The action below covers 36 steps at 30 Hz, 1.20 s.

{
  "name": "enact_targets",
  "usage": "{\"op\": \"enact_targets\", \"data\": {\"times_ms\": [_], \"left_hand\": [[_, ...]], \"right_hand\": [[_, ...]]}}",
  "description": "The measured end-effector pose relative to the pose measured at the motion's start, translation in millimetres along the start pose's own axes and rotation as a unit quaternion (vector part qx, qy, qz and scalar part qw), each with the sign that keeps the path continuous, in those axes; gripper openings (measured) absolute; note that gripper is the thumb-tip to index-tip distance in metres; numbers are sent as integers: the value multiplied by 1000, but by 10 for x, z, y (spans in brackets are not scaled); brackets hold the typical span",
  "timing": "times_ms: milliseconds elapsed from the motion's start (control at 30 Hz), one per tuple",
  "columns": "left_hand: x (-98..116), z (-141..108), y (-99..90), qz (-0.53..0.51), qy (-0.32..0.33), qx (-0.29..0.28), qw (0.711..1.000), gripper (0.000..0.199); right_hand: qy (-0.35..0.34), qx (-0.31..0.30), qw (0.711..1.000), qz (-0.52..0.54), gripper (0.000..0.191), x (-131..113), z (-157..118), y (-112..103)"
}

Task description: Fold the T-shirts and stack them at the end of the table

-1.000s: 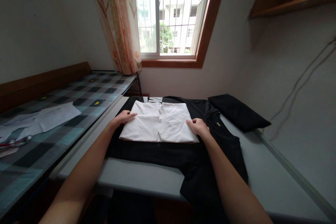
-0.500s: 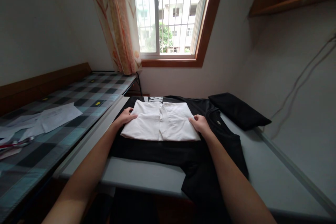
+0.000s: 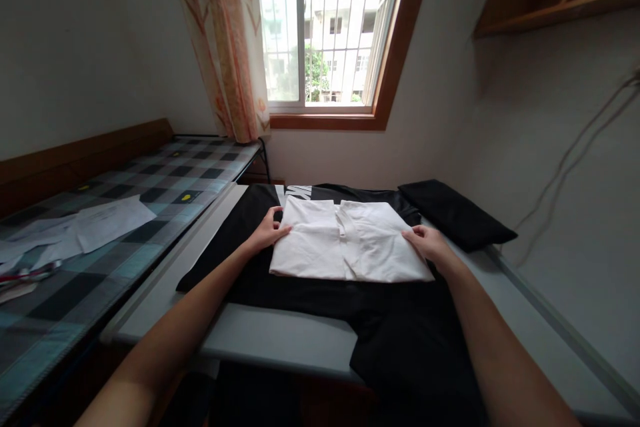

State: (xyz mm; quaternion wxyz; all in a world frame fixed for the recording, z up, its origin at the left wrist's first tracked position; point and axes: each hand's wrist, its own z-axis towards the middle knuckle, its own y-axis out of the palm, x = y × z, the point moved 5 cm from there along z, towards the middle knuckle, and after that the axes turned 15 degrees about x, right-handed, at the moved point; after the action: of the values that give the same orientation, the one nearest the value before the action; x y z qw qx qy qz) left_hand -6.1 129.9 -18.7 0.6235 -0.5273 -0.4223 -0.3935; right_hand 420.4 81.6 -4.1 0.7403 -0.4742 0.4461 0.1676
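Note:
A folded white garment [image 3: 310,247], its two sides meeting along a middle seam, is held at both ends above a black garment [image 3: 295,297]. My left hand [image 3: 269,229] pinches its left edge, thumb on top. At the opposite edge my right hand [image 3: 429,244] grips the cloth the same way, with the fingers partly hidden beneath. The black garment lies spread over the table, white lettering at its far edge and one part hanging over the near edge. Whether the white cloth touches it, I cannot tell.
A folded black cloth [image 3: 455,213] sits at the table's [image 3: 285,340] right rear. On the left is a bed with a checked mattress [image 3: 135,177] and loose papers [image 3: 107,225]. A curtain [image 3: 230,47] hangs beside the barred window; a wooden shelf [image 3: 565,17] juts out upper right.
Both hands have moved to the right, carrying the white garment with them. More of the black garment's left side now shows. The folded black cloth has stayed in place.

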Motion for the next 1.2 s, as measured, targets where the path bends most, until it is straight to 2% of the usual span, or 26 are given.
{"op": "enact_targets", "data": {"times_ms": [100, 167, 233, 333, 400, 500, 567, 633, 700, 800, 900, 1000, 1200], "left_hand": [[4, -20, 39, 35, 10, -28, 999, 79], [27, -28, 14, 98, 41, -17, 994, 70], [104, -58, -32, 183, 111, 29, 976, 56], [313, -204, -11, 284, 250, 96, 921, 36], [445, -351, 125, 312, 335, 76, 886, 29], [538, -563, 417, 319, 407, -29, 855, 39], [511, -656, 589, 339, 412, -104, 839, 52], [445, -701, 697, 372, 401, -156, 823, 61], [390, -709, 736, 394, 392, -174, 813, 65], [363, -696, 732, 401, 394, -171, 809, 67], [378, -696, 723, 400, 397, -168, 809, 68], [406, -709, 721, 400, 393, -167, 811, 69], [413, -717, 703, 372, 387, -158, 829, 65]], "right_hand": [[-4, 1, 998, -59, 24, 111, 13, -47], [-12, -15, 995, -95, 30, 115, 11, -30], [-28, -28, 991, -129, 32, 65, 10, -6], [-15, -47, 988, -148, 30, -17, 11, 11], [30, -64, 989, -127, 35, -29, 11, 12], [64, -79, 990, -101, 46, -27, 23, 13], [36, -82, 990, -106, 48, -47, 47, 23], [-14, -78, 990, -117, 43, -83, 73, 39], [-54, -72, 988, -125, 36, -120, 91, 53], [-66, -70, 986, -140, 32, -162, 98, 59], [-50, -65, 986, -145, 30, -234, 90, 27], [0, -66, 991, -119, 29, -331, 85, -27], [85, -126, 988, 0, 24, -688, 125, -48]]}}
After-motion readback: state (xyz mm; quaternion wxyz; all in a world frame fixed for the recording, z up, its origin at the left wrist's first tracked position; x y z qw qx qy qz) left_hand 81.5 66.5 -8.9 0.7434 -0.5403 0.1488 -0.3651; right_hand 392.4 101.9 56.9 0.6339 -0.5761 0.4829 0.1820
